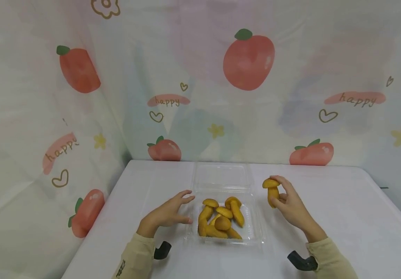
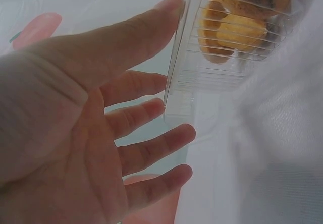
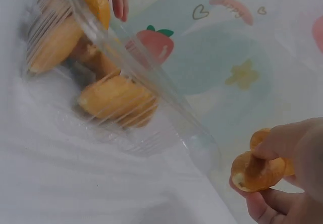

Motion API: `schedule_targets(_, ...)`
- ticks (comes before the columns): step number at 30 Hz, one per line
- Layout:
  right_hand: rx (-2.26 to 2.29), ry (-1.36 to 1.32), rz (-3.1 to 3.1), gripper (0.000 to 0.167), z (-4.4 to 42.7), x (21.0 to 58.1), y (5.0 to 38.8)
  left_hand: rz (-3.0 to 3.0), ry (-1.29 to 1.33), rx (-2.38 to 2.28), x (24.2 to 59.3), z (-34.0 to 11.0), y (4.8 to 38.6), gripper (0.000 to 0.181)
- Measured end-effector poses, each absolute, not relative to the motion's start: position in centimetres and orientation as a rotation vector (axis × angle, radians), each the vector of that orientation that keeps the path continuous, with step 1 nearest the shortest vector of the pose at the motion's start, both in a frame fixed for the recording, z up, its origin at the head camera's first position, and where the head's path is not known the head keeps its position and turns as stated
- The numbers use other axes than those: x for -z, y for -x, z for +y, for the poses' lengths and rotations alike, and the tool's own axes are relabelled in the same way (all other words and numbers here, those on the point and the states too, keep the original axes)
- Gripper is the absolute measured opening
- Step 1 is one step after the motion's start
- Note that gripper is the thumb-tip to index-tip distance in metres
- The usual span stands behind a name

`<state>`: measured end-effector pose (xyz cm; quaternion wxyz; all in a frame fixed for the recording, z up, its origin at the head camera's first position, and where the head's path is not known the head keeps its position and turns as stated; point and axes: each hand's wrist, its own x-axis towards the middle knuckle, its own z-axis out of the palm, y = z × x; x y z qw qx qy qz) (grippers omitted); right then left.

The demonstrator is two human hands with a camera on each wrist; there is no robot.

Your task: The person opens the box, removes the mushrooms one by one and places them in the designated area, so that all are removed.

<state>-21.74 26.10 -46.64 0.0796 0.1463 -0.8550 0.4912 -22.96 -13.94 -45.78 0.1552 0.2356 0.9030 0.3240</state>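
In the head view a clear plastic clamshell box [image 1: 252,228] sits on the table with its lid [image 1: 222,176] folded back. Several yellow-brown mushrooms [image 1: 236,213] lie inside it. To the right of the box my right hand [image 1: 292,207] pinches one mushroom [image 1: 272,190], cap up, above the tabletop; the right wrist view shows thumb and fingers around its stem [image 3: 260,171]. My left hand [image 1: 169,211] is at the box's left side, fingers spread and fairly straight. In the left wrist view its thumb and some fingertips are at the box's rim [image 2: 174,67].
A white table [image 1: 343,209] carries the box. Behind and to the left hangs a pale cloth [image 1: 200,77] printed with fruit, hearts and the word happy. A dark curved piece [image 1: 162,250] shows at the left wrist, and another [image 1: 302,260] at the right.
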Motion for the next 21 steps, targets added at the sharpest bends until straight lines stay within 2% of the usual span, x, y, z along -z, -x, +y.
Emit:
schedule_targets(12, -1.445, -0.401, -2.742, 0.070, 27.6, 48.6, 21.8, 2.569, -0.681, -0.924, 45.9, -14.0, 22.8, 0.078)
schedule_targets(21, -1.492, -0.443, -2.708, 0.067, 28.0, 49.8, 22.3, 2.579, -0.701, -0.922, 45.9, -14.0, 22.8, 0.079)
